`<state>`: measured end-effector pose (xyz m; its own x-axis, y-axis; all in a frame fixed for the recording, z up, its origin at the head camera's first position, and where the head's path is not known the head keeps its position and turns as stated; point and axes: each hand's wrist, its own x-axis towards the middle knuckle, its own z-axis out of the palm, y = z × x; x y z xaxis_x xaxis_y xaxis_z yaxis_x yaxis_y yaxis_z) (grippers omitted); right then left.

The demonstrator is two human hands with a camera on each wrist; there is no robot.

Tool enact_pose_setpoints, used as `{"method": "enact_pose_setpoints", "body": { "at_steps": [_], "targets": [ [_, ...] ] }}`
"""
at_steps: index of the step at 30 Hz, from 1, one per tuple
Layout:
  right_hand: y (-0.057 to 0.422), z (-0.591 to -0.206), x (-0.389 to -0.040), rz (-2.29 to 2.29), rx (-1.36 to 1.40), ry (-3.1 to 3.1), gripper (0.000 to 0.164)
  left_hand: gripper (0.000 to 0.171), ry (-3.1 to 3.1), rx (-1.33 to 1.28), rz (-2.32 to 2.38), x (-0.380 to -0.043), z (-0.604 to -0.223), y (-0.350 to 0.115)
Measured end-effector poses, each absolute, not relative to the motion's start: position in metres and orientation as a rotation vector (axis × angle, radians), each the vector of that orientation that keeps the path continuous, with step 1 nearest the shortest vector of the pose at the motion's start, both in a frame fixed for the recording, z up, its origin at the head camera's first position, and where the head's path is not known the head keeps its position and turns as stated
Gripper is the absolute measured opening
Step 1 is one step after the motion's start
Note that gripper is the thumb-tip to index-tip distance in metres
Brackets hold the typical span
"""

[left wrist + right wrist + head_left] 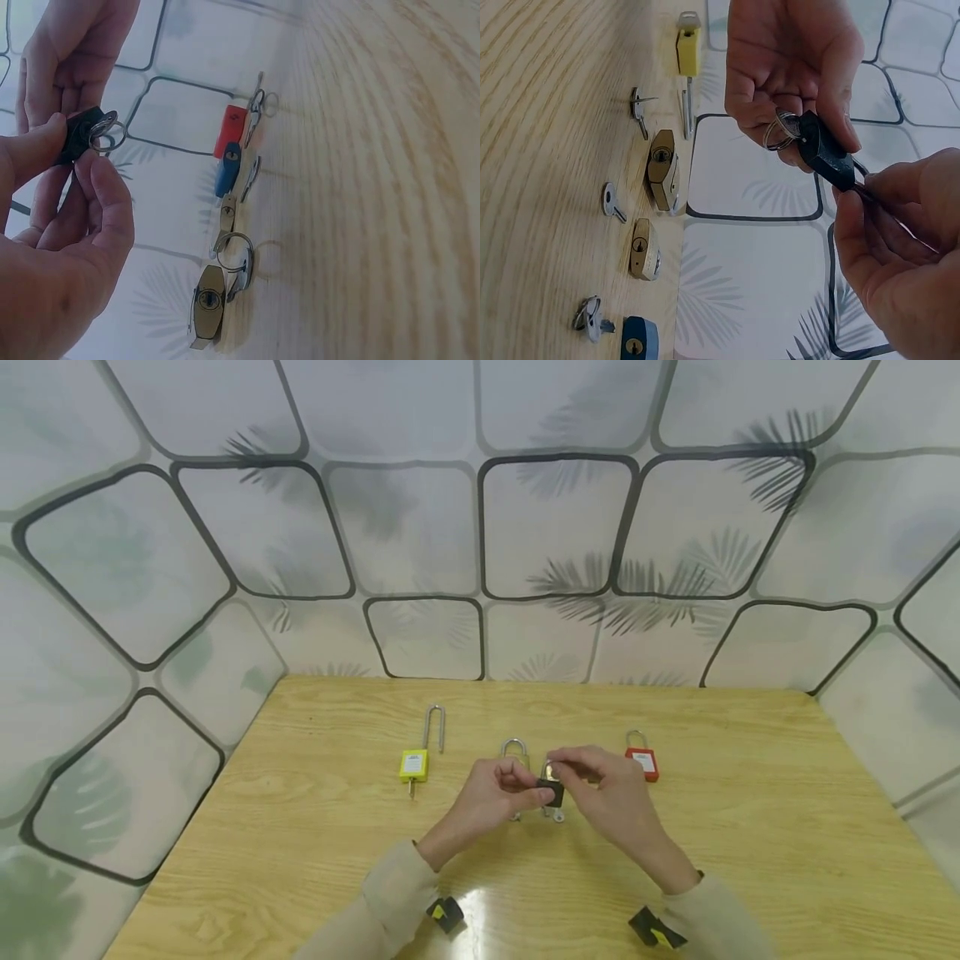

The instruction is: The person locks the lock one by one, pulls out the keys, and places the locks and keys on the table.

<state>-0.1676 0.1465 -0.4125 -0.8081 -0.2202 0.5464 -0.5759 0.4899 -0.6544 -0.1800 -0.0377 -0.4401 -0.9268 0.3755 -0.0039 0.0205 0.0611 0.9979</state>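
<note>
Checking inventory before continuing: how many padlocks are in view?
6: a black padlock pinched by the left hand and right hand; along the table, left to right, a yellow padlock, larger brass padlock, smaller brass padlock, blue padlock and red padlock.

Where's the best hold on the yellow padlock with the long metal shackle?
Probably the boxy yellow body, pinched by its side edges from above: it lies label-up on the wood-grain table, its U-shaped shackle extending away and a metal key projecting toward the person.
</note>
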Motion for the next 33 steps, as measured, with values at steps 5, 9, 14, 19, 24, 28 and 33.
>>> {"method": "enact_pose_setpoints", "body": {
  "at_steps": [5,9,14,19,24,28,33],
  "targets": [
    [0.150,-0.415,-0.167,1.216,0.767,-2.335,0.023,0.018,2.088,0.415,1.947,-0.181,-0.443,-0.038],
    [0.154,-0.418,-0.167,1.196,0.938,-2.308,0.041,0.018,2.069,0.425,1.968,-0.182,-0.443,-0.040],
    [0.160,-0.419,-0.166,1.081,1.117,-2.342,0.063,0.020,2.031,0.409,1.999,-0.183,-0.443,-0.042],
    [0.163,-0.421,-0.166,0.913,1.225,-2.384,0.077,0.021,2.016,0.381,2.011,-0.184,-0.444,-0.043],
    [0.163,-0.423,-0.166,0.797,1.266,-2.365,0.080,0.020,2.003,0.353,2.018,-0.183,-0.445,-0.042],
    [0.161,-0.424,-0.165,0.732,1.240,-2.339,0.074,0.019,1.992,0.336,2.010,-0.183,-0.446,-0.041],
    [0.158,-0.425,-0.165,0.669,1.210,-2.326,0.065,0.020,1.998,0.340,1.999,-0.182,-0.446,-0.041]
  ]
}}
